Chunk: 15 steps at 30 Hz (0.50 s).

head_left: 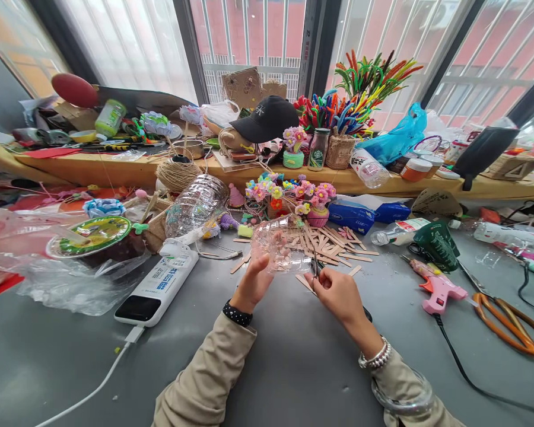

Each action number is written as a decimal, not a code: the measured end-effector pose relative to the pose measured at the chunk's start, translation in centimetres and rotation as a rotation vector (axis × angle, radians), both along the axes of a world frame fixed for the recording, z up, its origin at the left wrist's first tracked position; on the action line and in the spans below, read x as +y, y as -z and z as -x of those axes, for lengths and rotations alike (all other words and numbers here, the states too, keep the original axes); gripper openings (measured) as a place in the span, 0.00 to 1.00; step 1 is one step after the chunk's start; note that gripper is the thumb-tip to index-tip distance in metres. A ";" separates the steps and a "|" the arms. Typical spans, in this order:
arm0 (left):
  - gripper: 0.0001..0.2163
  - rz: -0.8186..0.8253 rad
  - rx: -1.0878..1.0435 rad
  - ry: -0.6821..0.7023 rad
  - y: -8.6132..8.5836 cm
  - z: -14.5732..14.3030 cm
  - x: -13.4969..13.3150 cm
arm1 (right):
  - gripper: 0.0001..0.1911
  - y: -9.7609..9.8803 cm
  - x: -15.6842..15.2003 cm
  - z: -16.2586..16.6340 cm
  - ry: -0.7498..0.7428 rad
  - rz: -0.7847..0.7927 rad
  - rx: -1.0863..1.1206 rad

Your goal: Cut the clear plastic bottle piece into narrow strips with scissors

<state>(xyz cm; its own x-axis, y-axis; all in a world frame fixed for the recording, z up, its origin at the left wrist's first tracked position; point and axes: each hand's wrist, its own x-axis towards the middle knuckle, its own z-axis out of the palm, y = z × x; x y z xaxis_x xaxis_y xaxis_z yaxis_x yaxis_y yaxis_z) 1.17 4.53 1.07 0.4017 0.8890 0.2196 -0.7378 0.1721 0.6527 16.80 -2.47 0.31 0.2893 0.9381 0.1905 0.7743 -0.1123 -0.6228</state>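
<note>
My left hand is closed around the side of a clear plastic bottle piece, which lies tilted on its side above the table. My right hand grips a pair of scissors with dark handles, mostly hidden by the fingers. Its blades point up at the right-hand rim of the bottle piece. Whether they are apart or together is hard to make out. Behind and below the plastic lies a loose pile of wooden craft sticks.
On the left lie a white power bank with a cable and a larger clear bottle. To the right are a pink glue gun and large orange-handled scissors. A cluttered wooden ledge runs along the back.
</note>
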 end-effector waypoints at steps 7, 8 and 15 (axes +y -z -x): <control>0.35 -0.027 0.038 -0.024 -0.1 0.1 -0.1 | 0.24 -0.1 -0.1 0.2 -0.054 -0.011 -0.009; 0.36 -0.034 0.050 -0.026 -0.1 0.1 -0.1 | 0.24 0.0 0.0 0.2 -0.054 -0.020 -0.018; 0.42 -0.065 0.130 -0.046 -0.5 0.0 -0.4 | 0.23 0.4 0.1 -0.1 -0.059 -0.091 -0.084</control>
<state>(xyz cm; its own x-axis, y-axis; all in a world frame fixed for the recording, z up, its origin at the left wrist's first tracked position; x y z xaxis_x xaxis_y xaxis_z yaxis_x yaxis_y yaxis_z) 1.19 4.11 1.61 0.3895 0.8929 0.2260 -0.6527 0.0945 0.7517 16.91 -2.35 -0.12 0.2135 0.9308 0.2967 0.8275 -0.0108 -0.5614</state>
